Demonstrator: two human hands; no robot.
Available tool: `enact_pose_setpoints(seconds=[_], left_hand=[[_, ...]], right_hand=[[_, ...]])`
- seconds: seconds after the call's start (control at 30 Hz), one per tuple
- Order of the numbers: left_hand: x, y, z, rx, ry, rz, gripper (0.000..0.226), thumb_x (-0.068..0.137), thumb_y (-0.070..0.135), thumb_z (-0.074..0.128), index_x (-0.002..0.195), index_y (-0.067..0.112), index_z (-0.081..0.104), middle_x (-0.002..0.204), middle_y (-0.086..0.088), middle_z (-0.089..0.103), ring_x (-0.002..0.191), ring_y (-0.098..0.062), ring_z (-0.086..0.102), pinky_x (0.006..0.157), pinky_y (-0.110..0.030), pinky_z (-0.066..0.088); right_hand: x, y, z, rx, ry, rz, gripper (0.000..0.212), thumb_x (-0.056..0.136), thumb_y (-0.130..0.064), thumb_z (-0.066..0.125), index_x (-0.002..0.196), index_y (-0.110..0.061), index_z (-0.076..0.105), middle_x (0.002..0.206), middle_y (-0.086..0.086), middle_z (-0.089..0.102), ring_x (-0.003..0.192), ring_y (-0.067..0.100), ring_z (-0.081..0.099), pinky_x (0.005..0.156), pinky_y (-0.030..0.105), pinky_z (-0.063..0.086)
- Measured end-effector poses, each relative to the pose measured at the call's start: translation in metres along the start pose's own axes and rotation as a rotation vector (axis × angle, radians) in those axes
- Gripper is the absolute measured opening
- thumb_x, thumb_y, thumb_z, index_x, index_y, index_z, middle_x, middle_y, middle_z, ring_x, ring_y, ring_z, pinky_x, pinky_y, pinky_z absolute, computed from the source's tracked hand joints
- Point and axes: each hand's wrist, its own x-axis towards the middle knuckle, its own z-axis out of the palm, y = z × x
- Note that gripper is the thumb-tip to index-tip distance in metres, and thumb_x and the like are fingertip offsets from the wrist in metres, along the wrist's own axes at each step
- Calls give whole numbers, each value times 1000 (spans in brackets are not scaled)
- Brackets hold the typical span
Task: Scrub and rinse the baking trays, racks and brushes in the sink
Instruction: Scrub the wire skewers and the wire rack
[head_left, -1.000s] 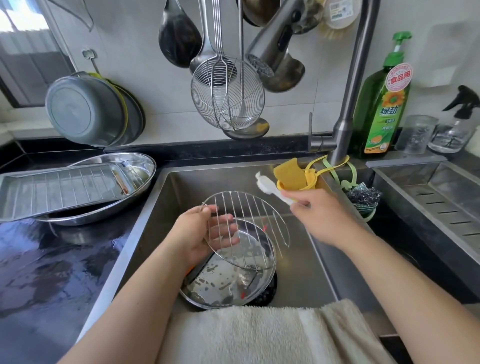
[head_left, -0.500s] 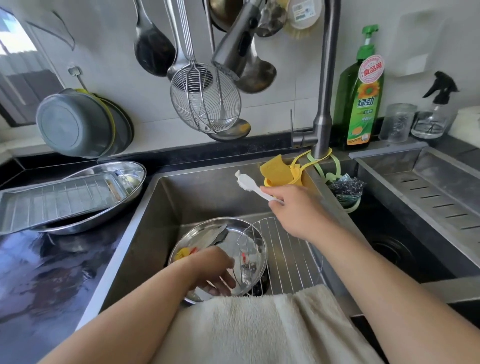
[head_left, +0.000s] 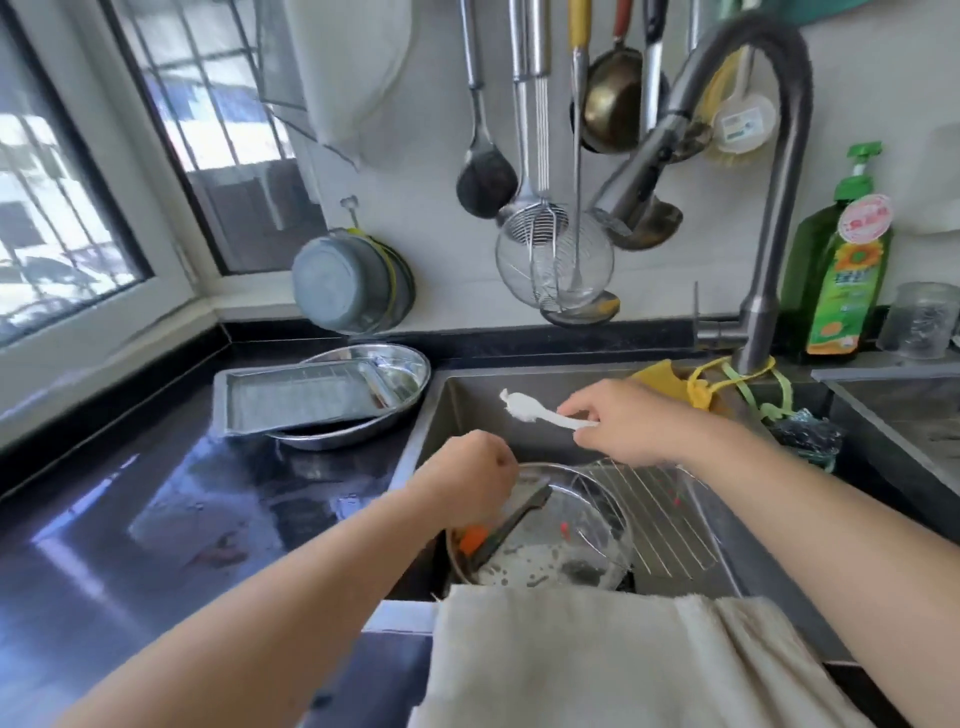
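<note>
My right hand (head_left: 623, 426) pinches the handle of a white brush (head_left: 524, 408) over the back of the sink (head_left: 467, 410), bristles pointing left. My left hand (head_left: 467, 480) is curled into a fist over the left rim of a round steel tray (head_left: 576, 535) on the sink floor; what its fingers hold is hidden. A dark-handled tool (head_left: 514, 519) with an orange end lies across that soapy tray. A round wire rack (head_left: 675, 514) rests in the sink on the right, overlapping the tray's edge.
On the wet black counter at left, a rectangular baking tray (head_left: 306, 400) sits in an oval steel dish (head_left: 408, 366). The faucet (head_left: 769, 260) arches over the sink; a green soap bottle (head_left: 841, 280) stands behind. A towel (head_left: 597, 660) drapes the front edge. Utensils hang above.
My left hand set the wire rack down at the sink's right, reached into the round tray, then curled at its left rim. The right hand kept the white brush. The view tilted up.
</note>
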Motion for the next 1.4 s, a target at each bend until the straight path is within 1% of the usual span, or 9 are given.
enact_pose_setpoints(seconds=[0.13,0.4,0.57,0.73,0.87,0.97,1.17,1.3,1.4], left_hand=[[-26,-52,-32,60,91,-53,24,95,20,52,95,15,76,96,-7,76,88,-27,69,81,-39,60],[-23,-192,-116,154,611,-454,22,101,19,43,117,6,52,122,-20,60,113,-42,61,84,-44,45],[-3,-221,-140,206,488,-630,29,101,27,44,123,8,46,129,-17,62,118,-40,61,85,-42,42],[15,-217,-155,181,355,-705,36,89,13,49,121,10,63,111,-10,64,103,-33,62,87,-37,49],[18,-212,-172,147,362,-728,44,91,18,41,131,6,55,140,-17,52,128,-37,49,103,-46,44],[17,-205,-186,-128,505,-639,33,93,6,44,120,-3,63,123,-19,63,119,-40,58,92,-42,49],[-37,-193,-193,-1224,772,-468,40,110,7,33,146,-3,44,112,-17,63,81,-25,67,55,-31,60],[-108,-171,-186,-1539,794,-422,37,108,3,29,144,-1,34,106,-26,63,84,-37,71,71,-44,65],[-150,-151,-176,-1566,649,-348,25,108,2,33,132,-6,33,107,-29,65,82,-42,74,60,-39,65]], right_hand=[[19,-70,6,28,71,-40,18,91,-12,55,86,-19,71,86,2,67,82,30,61,60,32,40],[52,-125,35,109,94,-24,21,94,-18,58,105,-26,74,97,3,72,88,25,66,74,34,54],[67,-128,41,85,85,-16,19,94,-18,59,101,-26,75,87,1,71,84,23,65,72,34,52],[79,-127,44,87,70,12,18,95,-18,58,98,-26,74,88,2,70,83,25,66,62,31,46],[78,-125,47,95,69,34,18,96,-18,59,98,-28,73,89,0,69,77,20,63,57,28,43],[67,-122,47,91,70,63,19,95,-17,57,99,-28,73,92,2,68,79,21,63,56,28,41],[39,-118,33,112,170,93,22,93,-12,56,97,-21,76,86,7,71,78,28,64,53,28,39],[20,-108,17,147,225,86,20,91,-13,59,93,-22,76,82,8,70,77,31,65,56,28,42],[4,-91,-1,257,254,102,18,90,-10,58,84,-18,73,62,6,59,60,29,56,48,27,39]])
